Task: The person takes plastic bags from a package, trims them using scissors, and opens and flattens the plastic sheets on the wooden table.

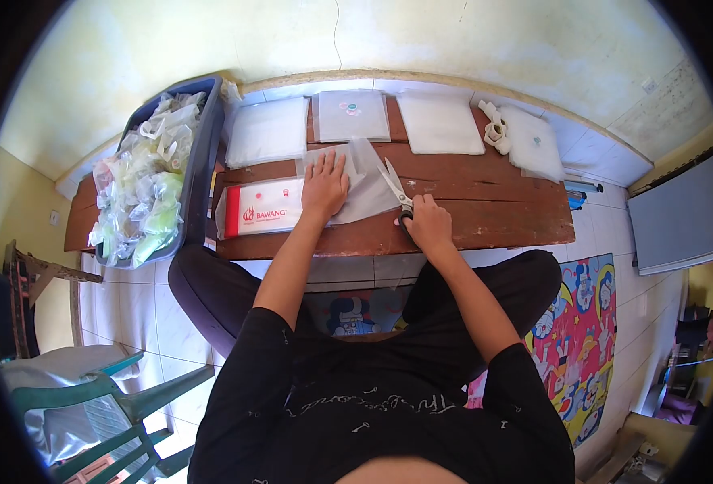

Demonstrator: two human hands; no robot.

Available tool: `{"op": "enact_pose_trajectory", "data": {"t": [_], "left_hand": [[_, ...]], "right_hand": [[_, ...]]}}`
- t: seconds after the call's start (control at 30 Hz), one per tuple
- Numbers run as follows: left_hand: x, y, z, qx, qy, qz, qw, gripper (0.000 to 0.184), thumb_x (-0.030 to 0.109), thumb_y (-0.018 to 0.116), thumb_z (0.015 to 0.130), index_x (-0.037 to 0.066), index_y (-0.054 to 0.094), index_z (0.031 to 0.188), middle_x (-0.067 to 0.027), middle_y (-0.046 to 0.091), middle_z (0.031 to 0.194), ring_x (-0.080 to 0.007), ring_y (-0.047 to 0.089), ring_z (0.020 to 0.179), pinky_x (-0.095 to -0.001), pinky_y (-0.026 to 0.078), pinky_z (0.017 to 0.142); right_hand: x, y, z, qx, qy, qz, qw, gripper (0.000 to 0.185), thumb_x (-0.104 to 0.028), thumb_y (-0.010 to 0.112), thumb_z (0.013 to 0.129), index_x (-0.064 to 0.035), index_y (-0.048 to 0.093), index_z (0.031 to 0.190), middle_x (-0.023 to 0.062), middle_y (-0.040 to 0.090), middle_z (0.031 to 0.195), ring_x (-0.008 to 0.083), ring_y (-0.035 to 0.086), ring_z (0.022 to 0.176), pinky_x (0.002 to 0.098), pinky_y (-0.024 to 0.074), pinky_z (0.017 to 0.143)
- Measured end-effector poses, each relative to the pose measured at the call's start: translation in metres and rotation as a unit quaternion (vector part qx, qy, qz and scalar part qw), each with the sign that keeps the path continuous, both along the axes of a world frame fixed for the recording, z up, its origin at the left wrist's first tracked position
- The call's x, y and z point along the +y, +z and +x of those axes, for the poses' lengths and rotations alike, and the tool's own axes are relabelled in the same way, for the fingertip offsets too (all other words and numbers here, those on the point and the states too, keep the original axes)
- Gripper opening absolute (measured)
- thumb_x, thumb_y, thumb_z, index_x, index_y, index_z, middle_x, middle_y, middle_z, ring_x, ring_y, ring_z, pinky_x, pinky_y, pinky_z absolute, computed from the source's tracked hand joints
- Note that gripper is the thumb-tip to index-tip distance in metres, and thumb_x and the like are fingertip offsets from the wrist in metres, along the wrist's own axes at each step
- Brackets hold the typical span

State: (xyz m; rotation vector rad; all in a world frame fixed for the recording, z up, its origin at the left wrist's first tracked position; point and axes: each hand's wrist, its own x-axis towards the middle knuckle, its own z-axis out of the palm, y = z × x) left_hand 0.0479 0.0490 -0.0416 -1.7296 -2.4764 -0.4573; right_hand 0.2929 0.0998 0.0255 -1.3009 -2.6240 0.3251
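My left hand (pixel 325 187) lies flat with its fingers spread on a clear plastic bag (pixel 364 194) on the brown wooden bench (pixel 485 194). In my right hand (pixel 430 223) are scissors (pixel 402 198), held by their dark handles, with the blades apart and pointing up and left beside the bag's right edge. Left of my left hand lies a red and white packet (pixel 264 207) marked "BAWANG", in clear plastic.
Stacks of clear bags (pixel 268 131) line the bench's back edge, with white rolls (pixel 495 131) near the right one. A dark bin (pixel 201 133) full of plastic stands at left. A green chair (pixel 123 403) and a colourful mat (pixel 586 347) are on the floor.
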Motion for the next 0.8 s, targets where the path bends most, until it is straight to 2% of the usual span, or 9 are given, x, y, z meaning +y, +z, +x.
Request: {"op": "enact_pose_trajectory", "data": {"t": [0.07,0.2,0.27,0.4,0.47,0.8], "left_hand": [[0.0,0.001,0.0,0.002,0.0,0.002,1.0,0.052,0.035,0.036,0.098,0.014,0.04,0.145,-0.0107,0.033,0.153,-0.0286,0.03,0.142,-0.0472,0.022,0.116],[-0.001,0.001,-0.001,0.003,-0.004,0.007,1.0,0.051,0.035,0.037,0.098,0.014,0.041,0.145,-0.0109,0.034,0.153,-0.0289,0.031,0.141,-0.0472,0.022,0.115],[0.0,-0.001,0.001,0.003,-0.004,0.007,1.0,0.051,0.035,0.037,0.098,0.014,0.041,0.144,-0.0109,0.034,0.153,-0.029,0.031,0.141,-0.0472,0.023,0.115],[0.0,-0.002,-0.001,0.004,-0.004,0.012,1.0,0.051,0.036,0.036,0.099,0.014,0.042,0.144,-0.0105,0.034,0.153,-0.0292,0.031,0.141,-0.0473,0.023,0.115],[0.0,0.0,-0.001,0.001,-0.007,0.014,1.0,0.051,0.036,0.036,0.099,0.014,0.042,0.144,-0.0104,0.034,0.153,-0.0293,0.031,0.141,-0.0473,0.022,0.115],[0.0,-0.001,0.0,0.003,-0.004,0.006,1.0,0.051,0.037,0.036,0.099,0.014,0.041,0.145,-0.0103,0.033,0.154,-0.0291,0.03,0.142,-0.0475,0.022,0.115]], "right_hand": [[0.003,-0.001,-0.007,-0.027,0.005,0.012,1.0,0.039,-0.031,0.078,0.074,-0.0023,0.058,0.093,0.016,0.061,0.098,0.037,0.067,0.081,0.0459,0.0548,0.071],[0.008,-0.003,-0.004,-0.029,0.006,0.009,1.0,0.038,-0.029,0.077,0.075,-0.0025,0.058,0.093,0.0162,0.061,0.098,0.037,0.067,0.082,0.0458,0.0548,0.071],[0.008,-0.007,0.001,0.003,0.005,0.007,1.0,0.037,-0.031,0.076,0.075,-0.0029,0.058,0.09,0.0162,0.061,0.093,0.0405,0.065,0.081,0.0495,0.0528,0.071],[0.006,-0.008,0.002,-0.001,0.0,-0.001,1.0,0.036,-0.031,0.075,0.075,-0.0033,0.058,0.09,0.0161,0.062,0.092,0.0406,0.065,0.082,0.0495,0.0527,0.072],[0.006,-0.005,-0.001,-0.011,0.012,0.006,1.0,0.039,-0.029,0.077,0.075,-0.002,0.057,0.094,0.0165,0.06,0.097,0.0378,0.067,0.082,0.0466,0.0546,0.07],[0.007,-0.002,-0.02,-0.033,-0.016,0.001,0.999,0.043,-0.032,0.076,0.076,-0.0012,0.055,0.097,0.0179,0.058,0.102,0.0394,0.066,0.082,0.0484,0.054,0.071]]}}
